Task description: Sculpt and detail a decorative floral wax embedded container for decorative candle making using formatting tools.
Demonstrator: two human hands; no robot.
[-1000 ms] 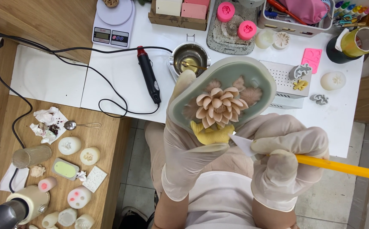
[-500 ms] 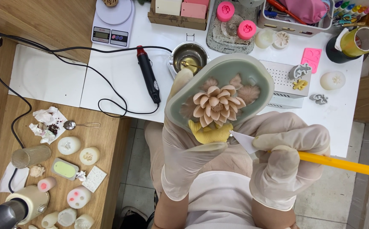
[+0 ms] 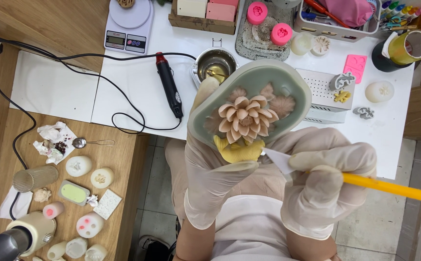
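Gloved left hand (image 3: 215,179) grips an oval grey-green mold (image 3: 251,104) from below, thumb across its near edge, fingers behind; mold is held up over the lap, tilted toward the camera, in front of the white table (image 3: 138,92). Inside the mold: a beige layered flower (image 3: 243,118) with leaf shapes around it, and a yellow piece (image 3: 238,152) at the near rim, touching the thumb. Gloved right hand (image 3: 324,179) is closed around a yellow-handled tool (image 3: 389,188), pen-style; its pale flat tip (image 3: 278,159) points left, just beside the yellow piece, contact not clear.

On the table behind: black heat tool (image 3: 169,84) with cord, small metal pot (image 3: 215,65), white digital scale (image 3: 128,26), pink molds (image 3: 268,21) on a grey tray, pink square mold (image 3: 354,65), white perforated box (image 3: 324,94), roll of tape (image 3: 409,48). On the wooden surface (image 3: 123,159) at left: small wax shapes (image 3: 89,171), a small metal strainer spoon (image 3: 87,142), crumpled tissue (image 3: 51,135), a mesh cylinder (image 3: 34,178).
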